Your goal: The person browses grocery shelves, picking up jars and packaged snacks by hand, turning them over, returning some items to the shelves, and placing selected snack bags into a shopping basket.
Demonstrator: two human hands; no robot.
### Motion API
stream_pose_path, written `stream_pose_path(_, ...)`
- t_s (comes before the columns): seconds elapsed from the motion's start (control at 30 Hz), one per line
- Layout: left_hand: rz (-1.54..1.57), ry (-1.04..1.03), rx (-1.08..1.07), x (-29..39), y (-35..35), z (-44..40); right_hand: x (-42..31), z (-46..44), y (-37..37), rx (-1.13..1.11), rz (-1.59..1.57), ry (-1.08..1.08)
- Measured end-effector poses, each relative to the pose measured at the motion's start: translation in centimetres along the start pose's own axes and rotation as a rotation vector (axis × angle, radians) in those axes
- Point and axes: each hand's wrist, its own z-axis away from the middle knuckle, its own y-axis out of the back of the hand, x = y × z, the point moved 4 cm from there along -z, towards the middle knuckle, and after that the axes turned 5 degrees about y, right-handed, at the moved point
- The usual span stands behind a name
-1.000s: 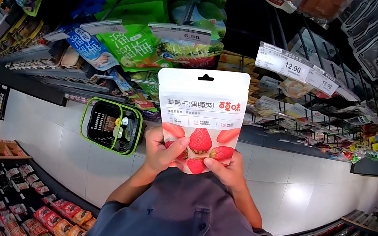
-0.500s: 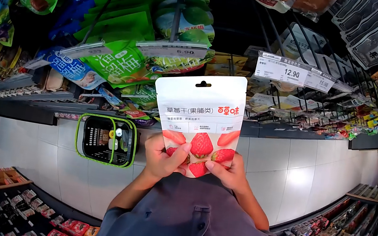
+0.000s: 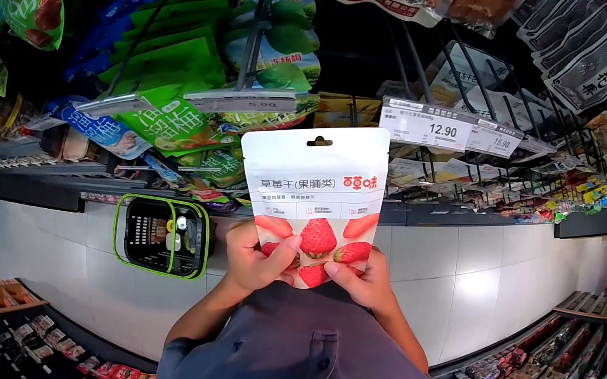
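Observation:
A white pouch of dried strawberries (image 3: 314,183), with red strawberries printed on its lower half, is held upright in front of my chest. My left hand (image 3: 256,255) grips its lower left edge, the thumb pressed on the front. On the lower right edge, my right hand (image 3: 362,278) pinches the pouch the same way. The fingers behind the pouch are hidden. Its front faces me, and a hang hole shows at the top.
Ahead, a shelf rack holds hanging green snack bags (image 3: 172,68) and a 12.90 price tag (image 3: 427,126). A black basket with a green rim (image 3: 206,246) stands on the tiled floor to the left, with a few items inside. Low displays of packets (image 3: 518,378) line the aisle behind.
The view has shifted slightly, so the shelf tags and the basket appear lower and further left. Both hands keep their hold on the pouch.

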Motion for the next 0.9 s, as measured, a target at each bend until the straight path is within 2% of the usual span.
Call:
stream_pose_path(0.17,-0.029,-0.076,0.046,-0.2,-3.2,0.0,-1.3,0.1,3.5,-0.097,0.138,-0.010)
stream_pose_path(0.47,-0.018,-0.036,0.128,-0.1,-10.7,0.9,-1.2,1.9,10.8,-0.159,0.083,-0.070)
stream_pose_path(0.57,-0.059,-0.047,0.096,-0.5,-12.3,1.0,-1.5,2.3,12.7,-0.182,0.098,-0.061)
stream_pose_path(0.8,-0.041,0.014,0.058,-0.9,-16.0,1.2,-0.6,3.7,16.3,-0.169,0.058,-0.017)
stream_pose_path(0.9,-0.039,0.030,0.061,-1.1,-17.0,1.3,-0.6,4.2,17.1,-0.083,-0.070,0.005)
